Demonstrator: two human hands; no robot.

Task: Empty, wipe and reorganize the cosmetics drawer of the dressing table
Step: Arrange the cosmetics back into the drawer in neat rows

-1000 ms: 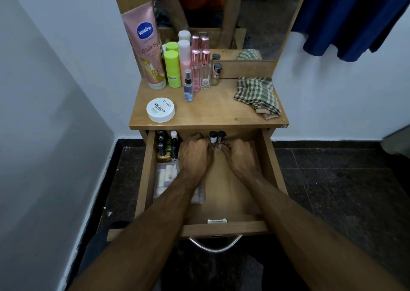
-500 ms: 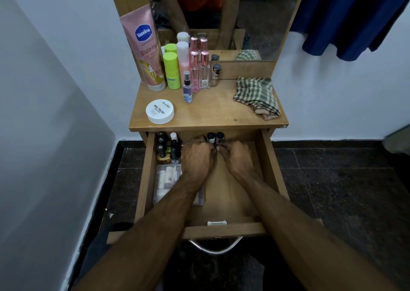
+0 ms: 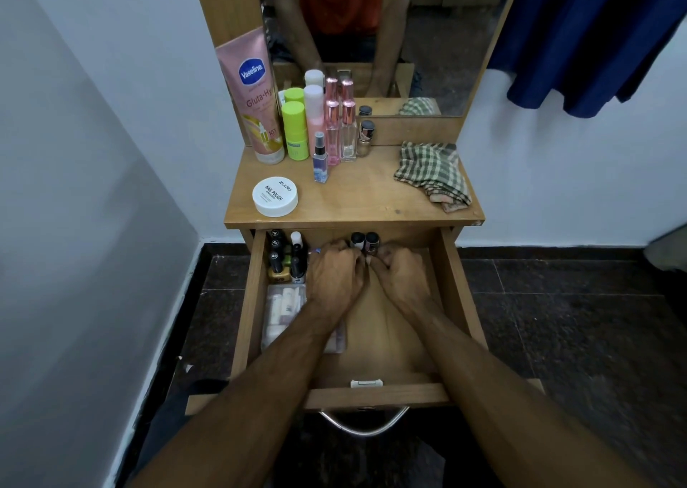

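Note:
The wooden drawer (image 3: 451,290) of the dressing table stands pulled open. Both hands are inside it near the back. My left hand (image 3: 334,277) and my right hand (image 3: 403,277) are curled with fingertips close together, just in front of two small nail polish bottles (image 3: 364,242) standing at the back wall. Whether the fingers hold anything is hidden. Several dark nail polish bottles (image 3: 286,255) stand in the back left corner. A clear pouch of small tubes (image 3: 284,309) lies on the left, partly under my left forearm.
On the tabletop (image 3: 357,197) stand a pink Vaseline tube (image 3: 254,97), green bottles (image 3: 294,130), pink perfume bottles (image 3: 340,130), a small spray bottle (image 3: 320,158) and a white round tub (image 3: 275,196). A checked cloth (image 3: 433,175) lies at the right. Blue fabric (image 3: 594,37) hangs upper right.
Both hands have stayed curled together at the back of the drawer, shifting only slightly. The two small bottles behind them remain standing.

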